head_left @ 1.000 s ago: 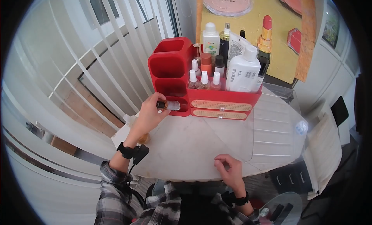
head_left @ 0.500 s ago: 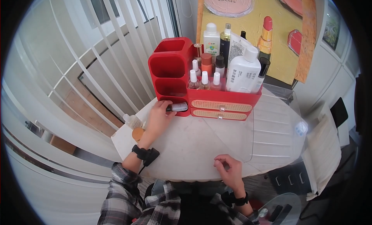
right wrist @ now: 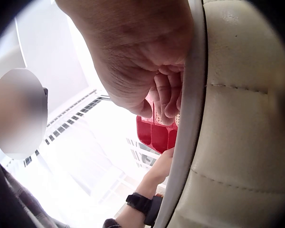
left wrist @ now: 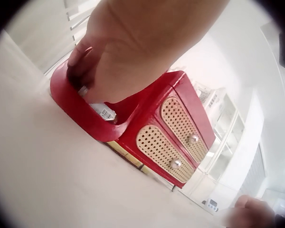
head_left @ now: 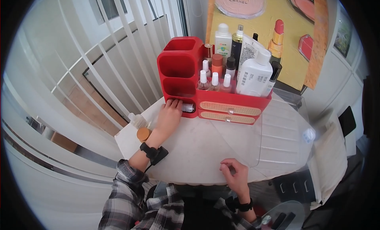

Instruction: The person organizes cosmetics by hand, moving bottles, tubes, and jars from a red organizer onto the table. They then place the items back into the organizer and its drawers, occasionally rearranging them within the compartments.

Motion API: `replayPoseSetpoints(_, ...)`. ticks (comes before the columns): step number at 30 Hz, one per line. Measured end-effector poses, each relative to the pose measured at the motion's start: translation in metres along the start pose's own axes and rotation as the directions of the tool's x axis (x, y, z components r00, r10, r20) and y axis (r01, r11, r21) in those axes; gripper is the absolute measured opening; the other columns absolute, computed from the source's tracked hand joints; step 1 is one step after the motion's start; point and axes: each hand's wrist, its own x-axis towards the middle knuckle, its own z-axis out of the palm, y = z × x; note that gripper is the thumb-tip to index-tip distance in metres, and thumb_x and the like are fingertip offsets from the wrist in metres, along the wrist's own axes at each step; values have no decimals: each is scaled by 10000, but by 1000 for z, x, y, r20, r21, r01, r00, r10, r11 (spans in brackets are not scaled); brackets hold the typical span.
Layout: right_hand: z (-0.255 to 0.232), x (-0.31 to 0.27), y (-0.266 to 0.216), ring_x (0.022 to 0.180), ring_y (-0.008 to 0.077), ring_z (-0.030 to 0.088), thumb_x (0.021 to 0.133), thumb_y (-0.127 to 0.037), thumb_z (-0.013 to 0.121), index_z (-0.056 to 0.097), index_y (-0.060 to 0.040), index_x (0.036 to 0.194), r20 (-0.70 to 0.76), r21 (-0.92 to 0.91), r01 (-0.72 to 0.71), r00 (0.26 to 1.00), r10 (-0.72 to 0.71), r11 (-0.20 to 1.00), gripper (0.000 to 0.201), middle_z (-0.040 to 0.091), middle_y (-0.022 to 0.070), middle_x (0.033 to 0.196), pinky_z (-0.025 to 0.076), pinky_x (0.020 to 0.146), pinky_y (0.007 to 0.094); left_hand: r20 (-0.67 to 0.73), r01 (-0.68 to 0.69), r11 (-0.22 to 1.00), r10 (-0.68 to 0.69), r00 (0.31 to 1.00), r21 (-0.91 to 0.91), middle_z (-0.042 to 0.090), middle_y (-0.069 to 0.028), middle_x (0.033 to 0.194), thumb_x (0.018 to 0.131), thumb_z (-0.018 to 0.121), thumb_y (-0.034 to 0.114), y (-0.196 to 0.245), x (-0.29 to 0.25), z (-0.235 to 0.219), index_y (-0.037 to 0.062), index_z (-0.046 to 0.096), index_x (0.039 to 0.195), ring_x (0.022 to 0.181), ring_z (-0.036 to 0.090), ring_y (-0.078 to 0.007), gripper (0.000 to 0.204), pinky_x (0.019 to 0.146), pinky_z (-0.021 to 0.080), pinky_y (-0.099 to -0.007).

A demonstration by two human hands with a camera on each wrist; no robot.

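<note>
My left hand [head_left: 169, 118] reaches into the lowest compartment on the left side of a red cosmetics organizer [head_left: 177, 81]. Its fingers hold the capped end of a small labelled bottle [head_left: 188, 108], which lies on its side in there. In the left wrist view the bottle's barcode label [left wrist: 104, 112] shows below the palm, while the dark cap is hidden by the fingers. My right hand [head_left: 236, 176] rests at the table's front edge, its fingers loosely curled and holding nothing.
Nail polish bottles [head_left: 215, 81] and a large white bottle [head_left: 254, 77] stand in the organizer's right part, above two woven-front drawers [head_left: 229, 106]. An orange-lidded jar [head_left: 143, 134] and a clear bottle [head_left: 138, 121] are left of my left wrist. A clear sheet [head_left: 277, 131] covers the table's right side.
My left hand has pushed the bottle from the front of the lowest compartment deeper into it, cap end now behind the fingers. The right hand has stayed at the table edge.
</note>
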Motion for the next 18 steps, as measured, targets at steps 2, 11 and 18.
replayPoseSetpoints(2, 1, 0, 1, 726, 167, 706, 917, -90, 726, 717, -24, 1008, -8, -1, 2, 1000, -2, 1000, 113, 739, 93, 849, 550, 679, 283, -33, 22, 999, -23, 999, -24, 649, -162, 1284, 879, 693, 127, 5, -9, -15, -32, 648, 1237, 1223, 577, -338, 394, 999, 486, -435)
replayPoseSetpoints(11, 3, 0, -5, 708, 157, 697, 917, -85, 726, 712, -24, 1004, 3, -19, -31, 1000, 31, 999, 108, 736, 94, 848, 540, 655, 270, -381, 255, 943, -321, 867, -213, 621, -180, 1219, 797, 820, 122, 7, -113, -89, 4, 599, 1220, 1180, 583, -356, 493, 998, 483, -444)
replayPoseSetpoints(18, 4, 1, -3, 709, 157, 696, 921, -76, 723, 704, -16, 1004, 7, -33, 9, 1000, -9, 999, 104, 733, 92, 850, 551, 666, 267, -78, 565, 730, -636, 768, -384, 640, -220, 1174, 810, 854, 202, -10, -139, -68, -11, 516, 1300, 1060, 641, -387, 632, 909, 530, -442)
